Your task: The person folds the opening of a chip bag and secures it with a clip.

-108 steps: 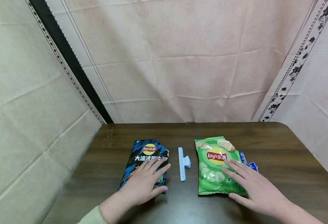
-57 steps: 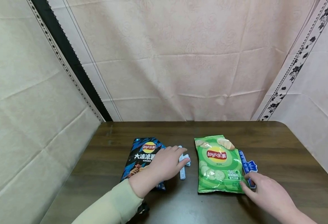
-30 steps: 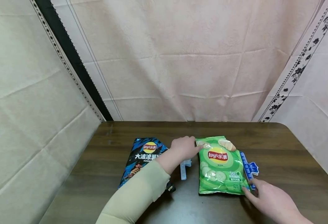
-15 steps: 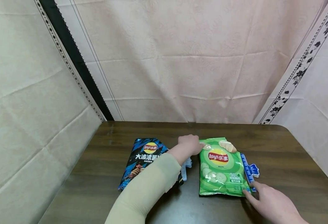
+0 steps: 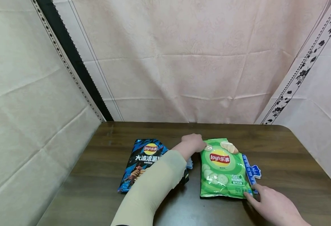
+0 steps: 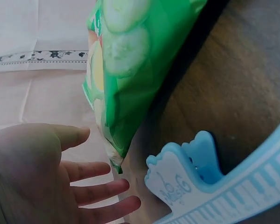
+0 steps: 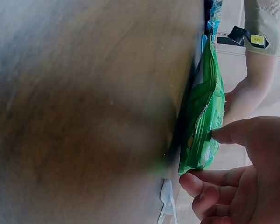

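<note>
A green Lay's potato chip bag (image 5: 220, 169) lies face up on the table. My left hand (image 5: 193, 145) reaches its upper left corner; in the left wrist view that hand's fingers are extended, fingertips right at the corner of the bag. The right hand (image 5: 274, 201) holds the lower right corner, its thumb on one side of the bag and curled fingers at the other in the right wrist view. A dark blue bag clip (image 5: 251, 171) lies along the bag's right edge, next to the right hand. Partly hidden under my left arm is a light blue bag clip (image 6: 177, 186).
A black and blue Lay's chip bag (image 5: 142, 163) lies on the left, partly covered by the left sleeve (image 5: 154, 188). The brown wooden table (image 5: 120, 210) ends at a pale cloth curtain (image 5: 182, 78) behind and at the sides.
My left hand has moved from the black bag, over the light blue clip, to the green bag's upper left corner. The right hand has drawn back from the green bag's front to its lower right corner.
</note>
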A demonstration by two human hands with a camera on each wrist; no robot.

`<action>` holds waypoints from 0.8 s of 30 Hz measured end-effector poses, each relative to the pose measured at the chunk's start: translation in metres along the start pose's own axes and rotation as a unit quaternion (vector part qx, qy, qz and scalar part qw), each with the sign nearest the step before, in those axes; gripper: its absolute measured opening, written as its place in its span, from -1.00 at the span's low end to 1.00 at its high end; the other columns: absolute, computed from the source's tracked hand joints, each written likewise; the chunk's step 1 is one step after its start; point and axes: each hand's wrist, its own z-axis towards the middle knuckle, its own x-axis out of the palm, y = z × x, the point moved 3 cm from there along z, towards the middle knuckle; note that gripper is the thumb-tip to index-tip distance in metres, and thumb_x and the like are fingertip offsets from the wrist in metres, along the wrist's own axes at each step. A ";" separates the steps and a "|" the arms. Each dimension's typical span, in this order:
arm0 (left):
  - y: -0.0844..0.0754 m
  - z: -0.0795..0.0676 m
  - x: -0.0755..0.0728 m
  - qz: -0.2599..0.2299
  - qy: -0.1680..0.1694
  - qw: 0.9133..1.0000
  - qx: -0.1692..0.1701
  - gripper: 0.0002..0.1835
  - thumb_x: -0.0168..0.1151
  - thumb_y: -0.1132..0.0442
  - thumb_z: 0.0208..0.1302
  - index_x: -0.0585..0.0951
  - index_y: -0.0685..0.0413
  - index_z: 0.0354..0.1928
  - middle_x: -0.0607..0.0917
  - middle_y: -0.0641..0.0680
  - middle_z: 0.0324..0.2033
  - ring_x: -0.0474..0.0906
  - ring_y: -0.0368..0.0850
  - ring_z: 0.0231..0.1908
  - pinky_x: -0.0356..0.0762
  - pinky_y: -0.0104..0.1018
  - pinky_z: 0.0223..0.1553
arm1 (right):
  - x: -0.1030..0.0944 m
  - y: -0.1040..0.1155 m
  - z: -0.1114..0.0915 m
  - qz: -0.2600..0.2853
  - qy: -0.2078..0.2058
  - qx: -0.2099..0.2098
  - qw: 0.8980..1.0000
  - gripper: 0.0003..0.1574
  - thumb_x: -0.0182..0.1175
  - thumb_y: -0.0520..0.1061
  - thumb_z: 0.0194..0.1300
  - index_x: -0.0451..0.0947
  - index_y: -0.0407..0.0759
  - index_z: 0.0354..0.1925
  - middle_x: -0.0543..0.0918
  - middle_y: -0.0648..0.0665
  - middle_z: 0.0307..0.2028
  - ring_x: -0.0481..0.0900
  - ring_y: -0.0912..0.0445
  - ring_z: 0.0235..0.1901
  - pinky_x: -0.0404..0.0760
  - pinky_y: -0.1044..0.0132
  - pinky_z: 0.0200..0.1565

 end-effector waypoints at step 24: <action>0.003 0.018 0.002 -0.085 0.031 0.995 0.040 -0.37 -0.11 -0.25 0.48 0.38 -0.10 0.42 0.48 0.01 0.30 0.44 -0.07 0.16 0.37 -0.08 0.23 | 0.004 0.001 0.001 0.006 -0.010 0.009 1.000 -0.02 0.12 0.49 0.25 0.57 -0.39 0.05 0.44 -0.01 -0.53 0.44 0.06 -0.45 0.45 0.12 -0.42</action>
